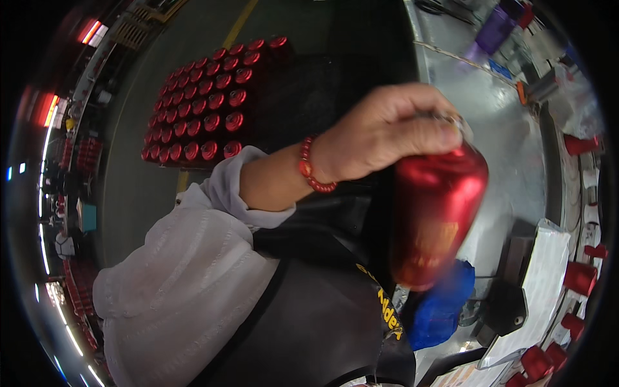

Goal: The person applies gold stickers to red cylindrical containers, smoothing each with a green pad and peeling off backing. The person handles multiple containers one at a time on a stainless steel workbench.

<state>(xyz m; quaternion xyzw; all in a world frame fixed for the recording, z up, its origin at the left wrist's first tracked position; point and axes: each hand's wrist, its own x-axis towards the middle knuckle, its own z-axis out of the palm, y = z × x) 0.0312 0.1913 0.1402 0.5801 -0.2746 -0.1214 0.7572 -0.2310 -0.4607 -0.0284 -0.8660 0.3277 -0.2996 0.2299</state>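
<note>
Left hand (387, 132), centre-right of frame: sleeved forearm raised across apron, fingers clenched around neck of red bottle (435, 213), hanging upright, motion-blurred. Right hand: not seen. Upper left: red-capped bottles (206, 106) packed in rows. Lower right: blue cloth (442, 309) below bottle. Wrist: red bead bracelet (309, 169).

glossy red metallic bottle (433, 216), brushed metal table (509, 138)

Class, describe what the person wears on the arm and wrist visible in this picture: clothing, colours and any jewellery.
The arm wears a loose white sleeve, pushed back at the cuff so the forearm is bare. A bracelet of round red beads circles the wrist. The hand is bare, with no glove. A black apron with a strap lies beside the sleeve.
</note>
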